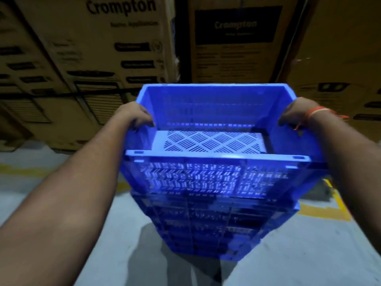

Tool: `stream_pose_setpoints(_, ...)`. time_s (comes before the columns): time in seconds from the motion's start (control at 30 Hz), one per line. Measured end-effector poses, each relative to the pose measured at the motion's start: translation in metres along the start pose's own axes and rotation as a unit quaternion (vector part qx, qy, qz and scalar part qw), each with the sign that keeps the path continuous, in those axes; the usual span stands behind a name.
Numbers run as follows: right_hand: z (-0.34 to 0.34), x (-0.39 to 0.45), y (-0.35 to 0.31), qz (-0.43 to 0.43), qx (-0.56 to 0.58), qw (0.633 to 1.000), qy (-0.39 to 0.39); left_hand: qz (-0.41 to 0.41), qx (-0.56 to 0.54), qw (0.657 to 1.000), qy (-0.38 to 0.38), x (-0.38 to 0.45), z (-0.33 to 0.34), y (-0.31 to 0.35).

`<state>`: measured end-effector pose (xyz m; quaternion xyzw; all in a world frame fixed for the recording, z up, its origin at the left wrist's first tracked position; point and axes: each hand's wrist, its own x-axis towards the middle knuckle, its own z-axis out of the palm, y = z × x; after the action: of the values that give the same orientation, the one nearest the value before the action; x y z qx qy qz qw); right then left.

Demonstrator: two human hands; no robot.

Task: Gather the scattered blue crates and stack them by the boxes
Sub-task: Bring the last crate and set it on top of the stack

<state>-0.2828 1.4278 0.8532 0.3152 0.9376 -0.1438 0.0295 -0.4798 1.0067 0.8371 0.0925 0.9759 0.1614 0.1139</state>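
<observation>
Cardboard boxes [103, 48] filled the frame's top, yellow floor tape [329, 211] lower right. Left hand [134, 114] and right hand [296, 112] curled over the top crate [206, 178]'s side rims, above the crate stack [206, 228].

I see my left hand [135, 114] and right hand [296, 112] gripping the top blue crate's [206, 174] side rims; it sits, seemingly slightly askew, on the crate stack [202, 228]; cardboard boxes [107, 44] behind.
</observation>
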Motion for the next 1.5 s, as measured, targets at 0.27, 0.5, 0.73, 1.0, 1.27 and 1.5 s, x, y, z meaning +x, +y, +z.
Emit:
stream_pose_setpoints(0.27,-0.001,-0.012,-0.005,-0.006,-0.016,1.000,-0.015,-0.016,0.006,0.999,0.038,-0.011,-0.001,0.000)
stream_pose_setpoints(0.5,-0.001,-0.023,0.000,0.012,0.025,0.999,0.020,-0.014,0.026,0.999,0.037,0.006,0.006,-0.002)
stream_pose_setpoints(0.73,0.002,-0.016,0.002,0.015,0.016,1.000,0.019,0.000,0.040,0.998,0.040,0.011,0.004,-0.005)
stream_pose_setpoints(1.0,-0.003,-0.018,-0.001,0.023,0.017,0.999,-0.015,-0.002,0.047,0.998,0.035,0.000,0.003,0.000)
stream_pose_setpoints(1.27,-0.002,-0.039,0.002,0.023,0.012,0.999,-0.028,-0.001,0.060,0.998,0.010,0.000,0.003,-0.007)
stream_pose_setpoints(1.5,0.005,-0.054,0.011,0.031,0.022,0.999,-0.003,0.003,0.046,0.999,0.024,-0.012,0.006,-0.010)
